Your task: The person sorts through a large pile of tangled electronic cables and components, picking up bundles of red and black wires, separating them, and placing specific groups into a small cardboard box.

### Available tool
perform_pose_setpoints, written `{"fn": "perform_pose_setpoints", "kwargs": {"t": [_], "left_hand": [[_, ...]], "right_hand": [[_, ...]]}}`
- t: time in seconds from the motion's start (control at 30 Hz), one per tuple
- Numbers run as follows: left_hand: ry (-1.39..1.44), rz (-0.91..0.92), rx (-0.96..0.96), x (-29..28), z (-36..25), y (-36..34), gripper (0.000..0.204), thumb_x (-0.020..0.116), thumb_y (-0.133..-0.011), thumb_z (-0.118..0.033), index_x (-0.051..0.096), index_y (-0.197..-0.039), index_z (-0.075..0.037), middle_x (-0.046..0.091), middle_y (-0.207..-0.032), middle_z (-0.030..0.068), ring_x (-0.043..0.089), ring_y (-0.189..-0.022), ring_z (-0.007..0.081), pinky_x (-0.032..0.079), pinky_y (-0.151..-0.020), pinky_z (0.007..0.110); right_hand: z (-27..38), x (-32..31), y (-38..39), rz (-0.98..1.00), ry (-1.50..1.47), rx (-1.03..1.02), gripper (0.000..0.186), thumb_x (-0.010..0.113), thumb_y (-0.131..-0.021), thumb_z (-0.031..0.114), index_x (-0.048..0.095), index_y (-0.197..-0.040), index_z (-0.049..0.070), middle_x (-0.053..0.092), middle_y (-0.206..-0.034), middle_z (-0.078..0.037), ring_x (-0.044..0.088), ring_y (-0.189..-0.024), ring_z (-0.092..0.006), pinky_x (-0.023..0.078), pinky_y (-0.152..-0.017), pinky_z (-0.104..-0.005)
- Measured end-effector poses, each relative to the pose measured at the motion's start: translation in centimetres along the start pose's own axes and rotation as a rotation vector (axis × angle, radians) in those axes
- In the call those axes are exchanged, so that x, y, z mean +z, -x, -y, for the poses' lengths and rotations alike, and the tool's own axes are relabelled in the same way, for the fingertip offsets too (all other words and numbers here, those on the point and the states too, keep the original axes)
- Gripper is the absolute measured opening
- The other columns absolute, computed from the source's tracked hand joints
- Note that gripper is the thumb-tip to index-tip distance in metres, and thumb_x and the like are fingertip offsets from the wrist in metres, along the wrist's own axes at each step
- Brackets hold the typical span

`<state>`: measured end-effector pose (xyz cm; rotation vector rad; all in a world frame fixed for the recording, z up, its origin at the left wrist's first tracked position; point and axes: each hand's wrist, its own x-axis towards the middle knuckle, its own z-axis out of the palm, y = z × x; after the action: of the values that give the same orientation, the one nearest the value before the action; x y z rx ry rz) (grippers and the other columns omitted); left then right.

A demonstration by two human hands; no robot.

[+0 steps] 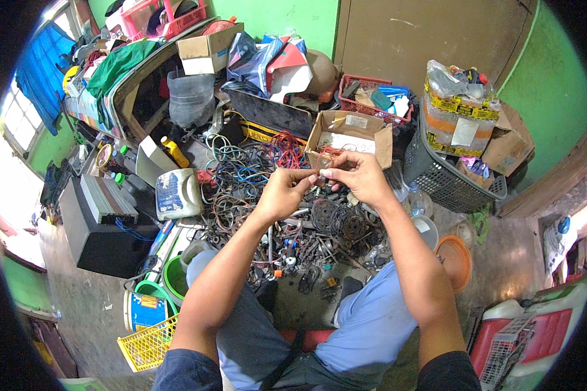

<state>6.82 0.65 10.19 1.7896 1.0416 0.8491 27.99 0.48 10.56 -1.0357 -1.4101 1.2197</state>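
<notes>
Head view: the left hand (282, 193) and right hand (357, 176) are both pinching a tangle of thin copper wire (326, 156), held just in front of the open cardboard box (349, 134); seemingly untangling it, needing gentle pulling next

- Open air above the scrap-metal heap (319, 241)
- Ahead: cardboard box (349, 133), tangled wires (241, 173)
- Left flank: white jug (178, 193)
- Right flank: dark laundry basket (447, 176)

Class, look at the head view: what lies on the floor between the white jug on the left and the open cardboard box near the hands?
A tangle of wires, blue, black and red, fills the stretch between the jug and the box; the head view shows it.
</notes>
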Motion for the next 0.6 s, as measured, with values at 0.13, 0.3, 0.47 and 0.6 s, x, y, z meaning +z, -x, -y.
{"fn": "perform_pose_setpoints", "kwargs": {"t": [0.13,0.3,0.47,0.6], "left_hand": [[-0.111,0.043,-0.001,0.0,-1.3,0.3,0.027,0.066,-0.097,-0.017,0.072,-0.118,0.000,0.077,-0.099,0.0150,0.068,-0.089,0.0121,0.054,-0.081,0.034],[-0.221,0.002,0.107,0.1,-0.5,0.2,0.025,0.067,-0.094,-0.013,0.073,-0.114,0.000,0.074,-0.095,0.0224,0.073,-0.085,0.0247,0.054,-0.079,0.037],[-0.344,0.024,0.255,-0.7,0.0,0.0,0.021,0.066,-0.093,-0.010,0.073,-0.111,0.000,0.071,-0.088,0.0226,0.070,-0.078,0.0315,0.052,-0.074,0.039],[-0.298,0.117,0.172,-1.6,-0.5,0.5,0.019,0.065,-0.093,-0.009,0.072,-0.106,0.003,0.070,-0.083,0.0211,0.067,-0.073,0.0297,0.051,-0.070,0.040]], "right_hand": [[-0.2,0.0,0.0,-0.007,0.009,0.010,0.014,0.080,-0.085,0.004,0.068,-0.085,-0.003,0.069,-0.083,-0.005,0.066,-0.066,-0.0093,0.054,-0.056,-0.0244],[0.0,-0.1,0.0,0.011,0.125,0.021,0.014,0.079,-0.086,0.007,0.069,-0.088,-0.002,0.070,-0.088,-0.006,0.065,-0.066,-0.0089,0.054,-0.057,-0.0261],[1.2,-0.4,0.8,-0.041,0.403,-0.167,0.033,0.079,-0.082,0.008,0.073,-0.114,0.004,0.074,-0.097,-0.012,0.070,-0.080,-0.0180,0.057,-0.073,-0.0340],[2.2,-0.1,1.5,0.199,0.726,-0.464,0.047,0.078,-0.082,0.014,0.068,-0.127,0.008,0.071,-0.111,-0.018,0.069,-0.098,-0.0357,0.054,-0.088,-0.0405]]}}
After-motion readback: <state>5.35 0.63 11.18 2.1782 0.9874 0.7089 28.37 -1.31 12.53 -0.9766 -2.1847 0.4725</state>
